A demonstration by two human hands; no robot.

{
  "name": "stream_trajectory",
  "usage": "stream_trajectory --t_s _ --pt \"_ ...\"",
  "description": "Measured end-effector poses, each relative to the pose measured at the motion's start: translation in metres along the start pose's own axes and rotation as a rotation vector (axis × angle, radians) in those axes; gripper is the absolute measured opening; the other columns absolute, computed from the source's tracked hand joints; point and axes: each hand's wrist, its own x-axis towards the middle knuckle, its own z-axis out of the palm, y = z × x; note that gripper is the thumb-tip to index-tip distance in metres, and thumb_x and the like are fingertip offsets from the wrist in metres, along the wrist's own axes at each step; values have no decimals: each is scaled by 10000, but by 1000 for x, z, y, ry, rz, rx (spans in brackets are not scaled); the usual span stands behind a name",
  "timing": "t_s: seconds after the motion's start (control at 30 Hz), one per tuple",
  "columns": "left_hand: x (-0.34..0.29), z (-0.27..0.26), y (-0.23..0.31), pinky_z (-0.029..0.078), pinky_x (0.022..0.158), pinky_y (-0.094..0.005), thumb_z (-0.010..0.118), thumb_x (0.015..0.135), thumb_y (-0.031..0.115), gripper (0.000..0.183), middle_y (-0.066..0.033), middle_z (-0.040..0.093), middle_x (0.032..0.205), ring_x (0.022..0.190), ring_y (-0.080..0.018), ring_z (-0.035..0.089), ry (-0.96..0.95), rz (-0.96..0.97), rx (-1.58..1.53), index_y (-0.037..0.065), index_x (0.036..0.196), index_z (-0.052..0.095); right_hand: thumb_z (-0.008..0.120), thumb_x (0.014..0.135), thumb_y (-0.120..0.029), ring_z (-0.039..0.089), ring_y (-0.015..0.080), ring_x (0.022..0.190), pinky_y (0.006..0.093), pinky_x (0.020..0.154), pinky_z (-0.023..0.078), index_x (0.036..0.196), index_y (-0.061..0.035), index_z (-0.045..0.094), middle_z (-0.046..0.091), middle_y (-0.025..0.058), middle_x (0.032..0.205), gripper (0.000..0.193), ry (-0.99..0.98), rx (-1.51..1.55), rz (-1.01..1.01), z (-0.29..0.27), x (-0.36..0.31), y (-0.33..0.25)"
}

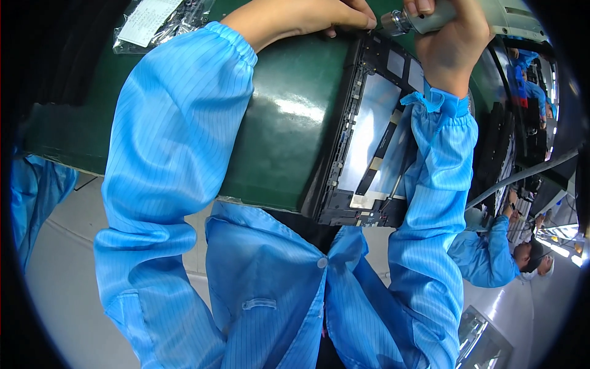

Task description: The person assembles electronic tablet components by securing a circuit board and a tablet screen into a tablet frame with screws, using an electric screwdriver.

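My right hand (452, 46) is wrapped round a light grey electric screwdriver (491, 17), lying nearly level with its metal nose toward the left. Close by that nose, my left hand (344, 15) has thumb and fingers pinched together; whatever they hold is too small or hidden to make out. Under my right forearm lies an opened flat device (335, 175), black-framed with silver inner panels and a dark strip across them. My right sleeve covers part of its right side.
A green work surface (283, 141) carries the device. At the far left lies a clear plastic bag (178, 27) of small dark parts with a white paper label. A grey cable (522, 175) curves on the right. Another person in blue (491, 255) is at the right.
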Motion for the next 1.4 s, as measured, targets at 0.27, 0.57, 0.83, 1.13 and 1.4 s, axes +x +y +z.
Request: stream_trajectory --t_s 0.27,0.57,0.83,1.13,1.4 --pt "-2 0 3 433 517 -230 703 864 131 179 -27 665 707 563 -76 524 1 -35 23 -30 929 748 498 831 -39 462 100 498 255 471 424 1053 2 533 610 147 935 228 4 6 14 3 -1 -1" --pt "-3 -1 0 435 511 -234 704 856 129 177 -23 651 684 552 -75 521 12 -11 36 -32 917 748 489 833 -25 461 101 501 256 475 420 1055 3 527 611 147 939 226 0 9 26 6 -3 -1" --pt "-6 -5 2 447 517 -240 705 851 131 176 -32 659 697 558 -84 535 27 1 45 -26 917 749 492 847 -40 450 98 500 255 473 416 1047 3 533 611 141 940 208 20 16 14 10 -4 -1" --pt "-2 0 -3 455 521 -247 700 847 128 179 -33 649 685 558 -91 544 20 -5 41 -31 917 742 495 853 -60 460 88 503 245 468 417 1035 1 546 611 129 930 199 -13 -23 -25 7 -4 1" --pt "-3 -3 -2 452 517 -252 695 852 141 191 -36 641 671 549 -92 544 30 1 56 -33 920 739 489 858 -61 464 97 508 257 470 424 1045 7 555 606 128 915 210 -17 -14 9 9 -7 2"
